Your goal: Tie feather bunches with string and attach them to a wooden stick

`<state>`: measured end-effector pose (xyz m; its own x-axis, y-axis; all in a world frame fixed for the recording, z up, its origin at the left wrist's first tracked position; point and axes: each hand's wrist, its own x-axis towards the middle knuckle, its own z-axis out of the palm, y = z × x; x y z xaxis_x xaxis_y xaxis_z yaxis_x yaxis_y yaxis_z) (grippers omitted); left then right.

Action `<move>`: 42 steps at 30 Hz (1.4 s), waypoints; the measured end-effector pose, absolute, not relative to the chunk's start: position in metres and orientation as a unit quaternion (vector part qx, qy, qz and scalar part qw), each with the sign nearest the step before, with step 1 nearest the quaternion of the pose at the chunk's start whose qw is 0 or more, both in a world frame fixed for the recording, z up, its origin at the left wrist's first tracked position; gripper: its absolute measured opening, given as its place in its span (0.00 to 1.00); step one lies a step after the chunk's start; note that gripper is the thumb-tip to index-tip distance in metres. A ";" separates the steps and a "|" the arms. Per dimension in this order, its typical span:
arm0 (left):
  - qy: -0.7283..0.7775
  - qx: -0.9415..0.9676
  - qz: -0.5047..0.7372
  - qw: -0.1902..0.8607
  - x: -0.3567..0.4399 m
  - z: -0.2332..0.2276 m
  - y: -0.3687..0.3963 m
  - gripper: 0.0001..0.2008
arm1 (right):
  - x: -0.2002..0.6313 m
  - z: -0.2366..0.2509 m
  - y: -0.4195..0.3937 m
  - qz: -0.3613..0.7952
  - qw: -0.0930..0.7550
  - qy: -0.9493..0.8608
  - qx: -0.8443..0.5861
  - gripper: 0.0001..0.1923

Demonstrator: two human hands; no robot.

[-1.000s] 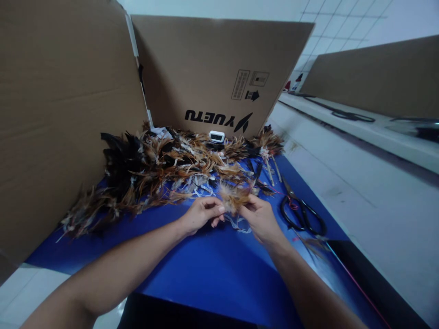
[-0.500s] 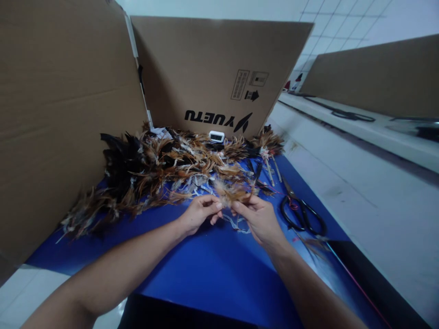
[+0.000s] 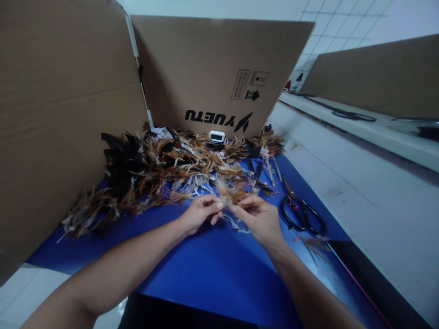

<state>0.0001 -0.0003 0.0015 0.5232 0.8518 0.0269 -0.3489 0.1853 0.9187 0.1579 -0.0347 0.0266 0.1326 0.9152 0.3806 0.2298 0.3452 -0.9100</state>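
A small tuft of brown feathers (image 3: 232,192) is held between my two hands, just in front of a large feather pile. My left hand (image 3: 203,211) pinches the tuft's left side at the base. From the right, my right hand (image 3: 259,217) grips the same tuft between thumb and fingers. Pale strips (image 3: 236,224) lie under and between the hands on the blue table surface (image 3: 206,269). The quill ends inside my fingertips are hidden.
The pile of brown and black feathers (image 3: 147,169) spreads behind my hands. Black-handled scissors (image 3: 303,217) lie to the right. A small white digital display (image 3: 216,136) stands before a cardboard panel (image 3: 212,68); another cardboard panel (image 3: 68,105) rises at left.
My right hand has shifted slightly left, its thumb now closer to my left fingertips on the feather tuft. My left hand stays in place.
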 end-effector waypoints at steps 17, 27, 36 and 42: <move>0.261 0.478 0.413 0.730 -0.001 0.001 0.001 0.13 | 0.161 0.032 -0.032 0.457 0.552 -0.542 -0.438 0.13; 0.278 0.457 0.421 0.733 -0.001 0.005 0.002 0.13 | 0.166 0.031 -0.029 0.485 0.600 -0.477 -0.421 0.12; 0.280 0.430 0.439 0.738 -0.001 0.006 0.003 0.12 | 0.186 0.035 -0.018 0.403 0.599 -0.492 -0.485 0.12; 0.278 0.437 0.450 0.728 -0.001 0.005 0.003 0.12 | 0.221 0.017 0.000 0.262 0.524 -0.551 -0.593 0.12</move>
<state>-0.0013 0.0032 0.0052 0.4413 0.8973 -0.0117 -0.4115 0.2140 0.8859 0.2213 0.0000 0.0173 0.2541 0.9297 0.2668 0.3794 0.1579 -0.9117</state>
